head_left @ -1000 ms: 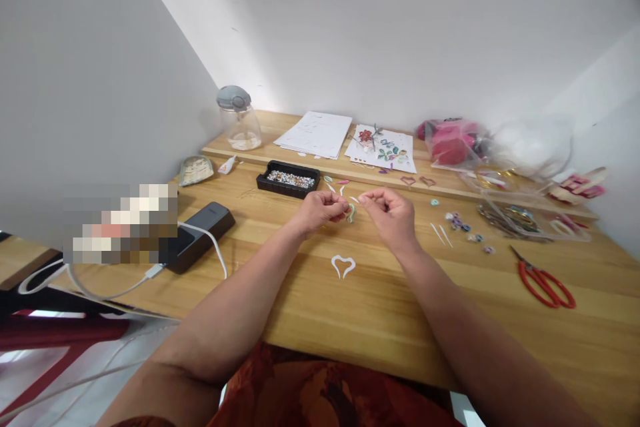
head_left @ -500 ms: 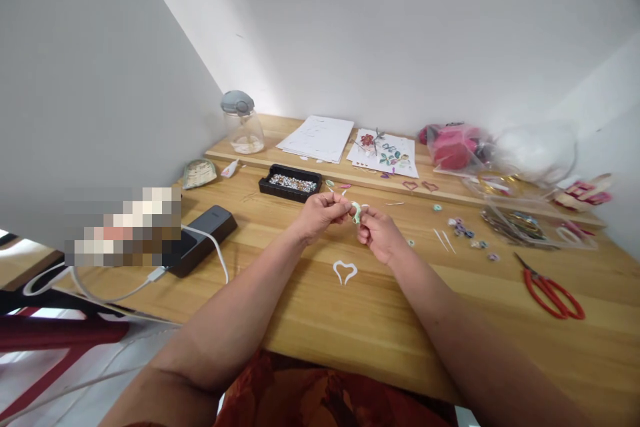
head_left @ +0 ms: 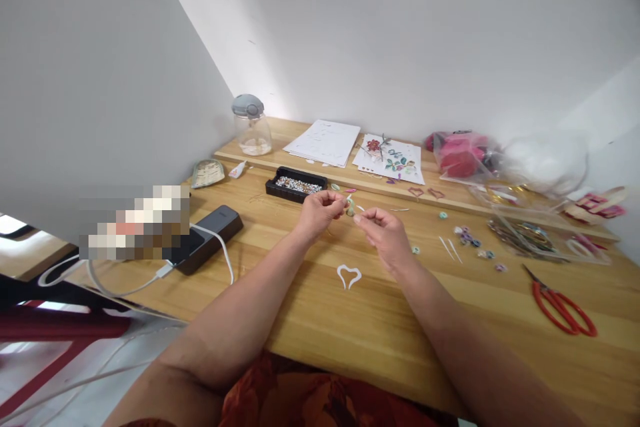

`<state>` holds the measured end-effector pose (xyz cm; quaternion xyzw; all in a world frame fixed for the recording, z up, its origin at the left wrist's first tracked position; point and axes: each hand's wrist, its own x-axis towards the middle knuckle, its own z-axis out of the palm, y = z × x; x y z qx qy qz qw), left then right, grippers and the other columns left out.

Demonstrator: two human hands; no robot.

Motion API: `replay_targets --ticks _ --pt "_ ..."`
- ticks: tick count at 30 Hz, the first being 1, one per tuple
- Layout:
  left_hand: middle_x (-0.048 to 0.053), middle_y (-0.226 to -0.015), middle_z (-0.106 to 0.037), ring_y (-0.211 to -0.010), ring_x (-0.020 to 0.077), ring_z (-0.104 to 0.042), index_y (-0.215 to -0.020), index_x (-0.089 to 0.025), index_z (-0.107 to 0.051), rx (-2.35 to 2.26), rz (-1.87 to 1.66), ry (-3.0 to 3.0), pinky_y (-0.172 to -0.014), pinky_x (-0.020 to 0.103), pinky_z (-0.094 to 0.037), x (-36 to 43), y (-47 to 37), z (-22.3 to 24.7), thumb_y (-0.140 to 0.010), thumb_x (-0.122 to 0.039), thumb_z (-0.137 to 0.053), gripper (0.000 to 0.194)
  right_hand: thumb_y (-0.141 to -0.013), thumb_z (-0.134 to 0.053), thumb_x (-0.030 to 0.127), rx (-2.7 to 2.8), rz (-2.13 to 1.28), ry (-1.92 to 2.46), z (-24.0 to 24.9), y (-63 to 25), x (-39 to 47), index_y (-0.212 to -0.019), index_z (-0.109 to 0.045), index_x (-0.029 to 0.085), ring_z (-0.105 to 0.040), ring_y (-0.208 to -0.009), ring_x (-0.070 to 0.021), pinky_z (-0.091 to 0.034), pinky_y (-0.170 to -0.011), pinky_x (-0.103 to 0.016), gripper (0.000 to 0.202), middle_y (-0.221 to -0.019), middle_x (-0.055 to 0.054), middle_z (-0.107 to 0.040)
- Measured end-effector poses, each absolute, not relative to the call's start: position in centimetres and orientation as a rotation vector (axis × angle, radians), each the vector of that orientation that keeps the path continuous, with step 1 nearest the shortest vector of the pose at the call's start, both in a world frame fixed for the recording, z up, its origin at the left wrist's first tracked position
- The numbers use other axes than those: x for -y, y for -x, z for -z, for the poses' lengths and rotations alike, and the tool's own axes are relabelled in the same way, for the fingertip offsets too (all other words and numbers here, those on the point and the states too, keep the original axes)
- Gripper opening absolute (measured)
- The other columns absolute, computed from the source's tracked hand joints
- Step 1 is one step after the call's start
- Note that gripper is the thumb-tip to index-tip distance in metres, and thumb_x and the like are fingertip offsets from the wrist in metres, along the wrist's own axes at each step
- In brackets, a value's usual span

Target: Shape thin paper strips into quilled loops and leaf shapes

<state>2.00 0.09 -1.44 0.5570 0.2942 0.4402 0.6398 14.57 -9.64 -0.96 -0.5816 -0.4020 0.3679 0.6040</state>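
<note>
Above the middle of the table, my left hand (head_left: 320, 215) pinches a small pale green curved piece (head_left: 351, 204) between thumb and fingertips. My right hand (head_left: 384, 233) is closed in a pinch close to the lower end of that piece. What its fingertips grip is too small to make out. A thin gold strand hangs below my left hand. On the wood nearer to me lies a white heart-shaped cutout (head_left: 349, 275), open at its lower point.
Left are a power bank (head_left: 213, 233) with a white cable and a black bead tray (head_left: 280, 188). Right lie small thread bobbins (head_left: 466, 236), two white strips (head_left: 451, 249) and red-handled scissors (head_left: 563, 307). Papers (head_left: 323, 142), a clear jar (head_left: 253, 133) and bagged supplies (head_left: 463, 155) stand behind.
The pale green piece has turned and sits more behind my left fingers. My right fingertips have shifted slightly away from it. The whole view has swung a little to the left.
</note>
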Motion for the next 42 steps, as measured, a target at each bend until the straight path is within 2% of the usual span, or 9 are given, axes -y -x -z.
replay_targets --ticks 3,6,15,22,25,29,33,37,42 --pt "0.002 -0.067 -0.066 -0.054 0.0069 -0.051 -0.072 -0.012 -0.066 -0.667 -0.871 -1.351 -0.055 0.021 -0.041 0.2 -1.9 1.3 -0.066 -0.037 -0.076 0.028 -0.074 -0.073 0.037 1.109 -0.483 1.436 0.3 -15.5 9.8 -0.073 -0.066 0.018 -0.028 -0.05 -0.0079 -0.023 -0.048 -0.025 0.02 -0.052 0.007 -0.036" --pt "0.003 -0.068 -0.067 -0.054 0.007 -0.052 -0.074 -0.011 -0.066 -0.617 -0.72 -1.418 -0.053 0.021 -0.041 0.7 -1.8 1.1 -0.067 -0.039 -0.077 0.03 -0.077 -0.07 0.033 1.172 -0.307 1.446 -0.1 -16.2 9.8 -0.076 -0.068 0.017 -0.026 -0.051 -0.0081 -0.024 -0.049 -0.025 0.016 -0.052 0.008 -0.032" --pt "0.004 -0.071 -0.067 -0.056 0.0063 -0.053 -0.077 -0.01 -0.065 -0.49 -0.59 -1.402 -0.054 0.02 -0.041 1.0 -1.6 1.0 -0.067 -0.04 -0.08 0.034 -0.078 -0.069 0.032 1.191 -0.328 1.409 0.6 -16.6 9.4 -0.076 -0.069 0.018 -0.033 -0.051 -0.0084 -0.028 -0.05 -0.024 0.015 -0.054 0.006 -0.044" --pt "0.004 -0.07 -0.067 -0.057 0.0074 -0.055 -0.079 -0.011 -0.068 -0.457 -0.557 -1.398 -0.056 0.021 -0.042 1.2 -1.4 0.5 -0.067 -0.036 -0.081 0.031 -0.076 -0.071 0.034 1.138 -0.395 1.386 0.8 -16.9 9.1 -0.076 -0.069 0.018 -0.035 -0.05 -0.0084 -0.029 -0.05 -0.024 0.016 -0.054 0.005 -0.049" --pt "0.004 -0.072 -0.067 -0.058 0.007 -0.055 -0.08 -0.011 -0.068 -0.442 -0.56 -1.389 -0.056 0.02 -0.042 1.1 -1.4 0.7 -0.069 -0.036 -0.08 0.029 -0.073 -0.073 0.035 1.095 -0.483 1.36 1.0 -17.0 8.9 -0.075 -0.069 0.019 -0.036 -0.051 -0.0081 -0.028 -0.049 -0.024 0.017 -0.056 0.004 -0.052" --pt "0.003 -0.071 -0.067 -0.058 0.0064 -0.054 -0.079 -0.012 -0.068 -0.42 -0.573 -1.359 -0.055 0.02 -0.04 0.8 -1.4 1.2 -0.071 -0.037 -0.079 0.028 -0.065 -0.078 0.037 0.908 -0.773 1.309 1.6 -16.8 8.6 -0.074 -0.068 0.019 -0.037 -0.048 -0.0067 -0.025 -0.045 -0.023 0.023 -0.06 0.004 -0.055" --pt "0.002 -0.073 -0.067 -0.057 0.0054 -0.053 -0.08 -0.013 -0.067 -0.431 -0.668 -1.274 -0.055 0.02 -0.04 0.7 -1.5 1.4 -0.071 -0.037 -0.079 0.028 -0.057 -0.079 0.032 0.73 -1.046 1.247 2.1 -16.1 8.6 -0.071 -0.063 0.019 -0.033 -0.042 -0.0048 -0.023 -0.04 -0.022 0.025 -0.057 0.006 -0.052" --pt "0.002 -0.074 -0.067 -0.055 0.0048 -0.051 -0.079 -0.013 -0.067 -0.462 -0.814 -1.23 -0.056 0.02 -0.04 0.5 -1.8 1.4 -0.07 -0.037 -0.079 0.028 -0.057 -0.078 0.028 0.645 -1.271 1.191 2.1 -15.3 8.9 -0.071 -0.061 0.018 -0.037 -0.043 -0.0052 -0.028 -0.042 -0.021 0.024 -0.054 0.006 -0.05" --pt "0.001 -0.073 -0.066 -0.058 0.0056 -0.052 -0.076 -0.013 -0.065 -0.506 -0.961 -1.187 -0.056 0.02 -0.041 0.2 -2.1 1.5 -0.065 -0.038 -0.081 0.031 -0.059 -0.08 0.027 0.569 -1.392 1.159 1.8 -14.3 9.3 -0.074 -0.063 0.016 -0.039 -0.047 -0.0053 -0.03 -0.044 -0.02 0.026 -0.057 0.005 -0.051"
